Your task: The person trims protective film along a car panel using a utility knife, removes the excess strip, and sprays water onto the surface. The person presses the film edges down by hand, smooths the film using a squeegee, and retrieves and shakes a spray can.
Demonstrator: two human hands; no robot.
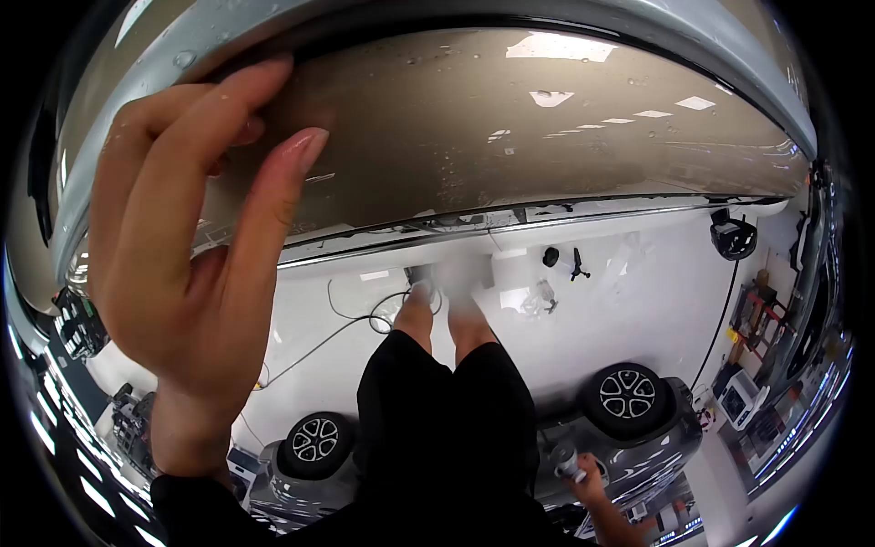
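Note:
My left hand [187, 219] is raised large at the left, in front of a wet, brownish car body panel [410, 118]. Its fingers are bent, with a gap between thumb and forefinger, and nothing shows in them. The forefinger's tip reaches the dark seam under the silver-grey upper trim [210, 46]; whether it presses there I cannot tell. Water drops dot the panel and trim. Low on the right, my right hand [590, 476] is closed around a small grey-and-clear cylindrical object [567, 461], perhaps a bottle; its exact kind is unclear.
Behind me stands a dark grey car with black wheels [627, 392]. A black hose [319, 342] loops over the white floor [583, 337] near my feet. Small black items [576, 264] and crumpled clear plastic [547, 296] lie on it. A red-framed rack [761, 314] is at the right.

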